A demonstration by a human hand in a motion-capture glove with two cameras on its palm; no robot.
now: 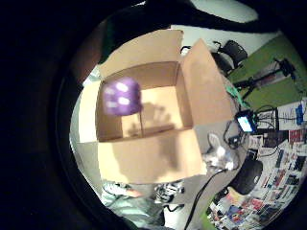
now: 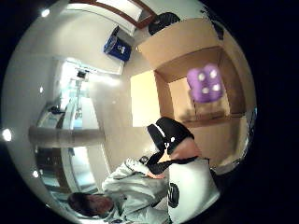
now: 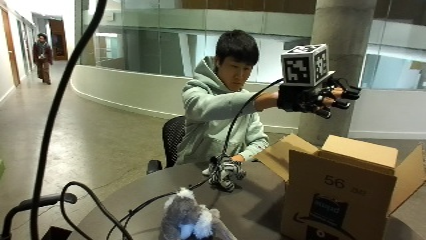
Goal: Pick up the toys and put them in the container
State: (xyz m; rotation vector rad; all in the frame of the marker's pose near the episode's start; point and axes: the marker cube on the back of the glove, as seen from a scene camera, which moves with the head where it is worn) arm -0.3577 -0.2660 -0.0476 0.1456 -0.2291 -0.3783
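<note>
Our right hand (image 3: 313,97) hovers over the cardboard box (image 3: 346,200), fingers spread, holding nothing; the purple die (image 1: 122,96) falls at six o'clock beneath.

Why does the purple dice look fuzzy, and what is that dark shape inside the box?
In the little finger side palm view the purple dice is smeared, so its white dots blur. The dark patch on the floor of the cardboard box is a shadow. In the outside view the gloved right hand is above the box.

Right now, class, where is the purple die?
In both palm views the purple die is in mid-air over the open cardboard box, below the gloved right hand.
</note>
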